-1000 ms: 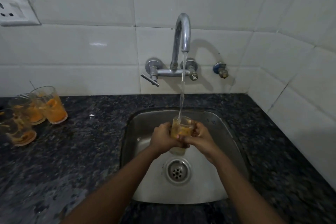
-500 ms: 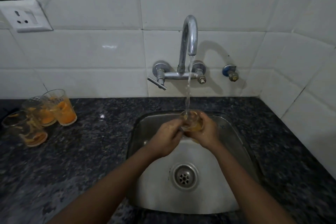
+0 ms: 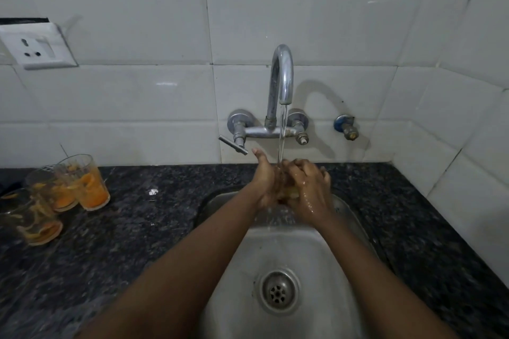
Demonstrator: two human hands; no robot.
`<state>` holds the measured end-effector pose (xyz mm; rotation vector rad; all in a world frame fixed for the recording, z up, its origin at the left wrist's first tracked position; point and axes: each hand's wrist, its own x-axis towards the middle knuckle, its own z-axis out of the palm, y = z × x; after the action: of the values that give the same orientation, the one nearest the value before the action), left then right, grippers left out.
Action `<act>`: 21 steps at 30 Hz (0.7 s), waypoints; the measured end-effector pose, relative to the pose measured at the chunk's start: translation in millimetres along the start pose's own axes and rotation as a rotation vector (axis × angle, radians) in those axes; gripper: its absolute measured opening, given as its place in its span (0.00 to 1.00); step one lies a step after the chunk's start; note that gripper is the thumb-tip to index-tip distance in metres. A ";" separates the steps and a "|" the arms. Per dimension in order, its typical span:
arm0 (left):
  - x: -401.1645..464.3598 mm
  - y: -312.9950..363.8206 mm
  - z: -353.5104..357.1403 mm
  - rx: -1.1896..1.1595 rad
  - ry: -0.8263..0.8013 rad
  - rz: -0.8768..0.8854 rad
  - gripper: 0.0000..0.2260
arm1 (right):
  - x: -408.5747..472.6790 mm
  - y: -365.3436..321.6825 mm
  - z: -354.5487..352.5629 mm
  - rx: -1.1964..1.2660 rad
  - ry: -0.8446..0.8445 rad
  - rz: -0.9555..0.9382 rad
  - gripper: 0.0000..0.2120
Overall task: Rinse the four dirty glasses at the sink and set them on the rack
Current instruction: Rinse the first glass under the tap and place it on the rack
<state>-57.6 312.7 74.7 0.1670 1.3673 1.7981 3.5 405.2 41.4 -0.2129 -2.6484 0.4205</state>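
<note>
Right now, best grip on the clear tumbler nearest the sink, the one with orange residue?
Wrap the clear tumbler's side wall at mid-height, coming from its right, sink side. It stands upright, tapering toward the base; two more dirty glasses crowd its left, so that side is likely blocked.

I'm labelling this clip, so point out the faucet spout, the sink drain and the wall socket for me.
faucet spout [image 3: 281,74]: head view, on the curved chrome neck.
sink drain [image 3: 278,291]: head view, on the perforated strainer centre.
wall socket [image 3: 37,48]: head view, on the white faceplate by the pin holes.
</note>
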 end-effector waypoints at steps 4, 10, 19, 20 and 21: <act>-5.6 -12.2 -4.2 0.640 0.021 0.491 0.29 | 11.2 0.0 -3.7 0.261 -0.040 0.076 0.36; -7.2 -9.7 -68.6 1.889 -0.030 1.005 0.23 | 3.5 4.7 -1.8 0.513 -0.039 0.038 0.39; -8.3 -19.7 -11.3 0.952 0.441 0.810 0.19 | -10.1 -24.4 6.4 0.049 -0.049 0.222 0.41; -5.5 -18.1 -6.5 0.892 0.529 0.737 0.20 | -13.9 -26.5 6.8 -0.044 -0.098 0.193 0.43; -2.8 -17.0 -4.5 0.882 0.595 0.682 0.22 | -15.4 -26.4 6.8 -0.064 -0.159 0.171 0.47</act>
<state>-49.2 308.3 59.6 0.6666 2.7371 1.6683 12.0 375.3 37.9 -0.4464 -2.8127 0.4234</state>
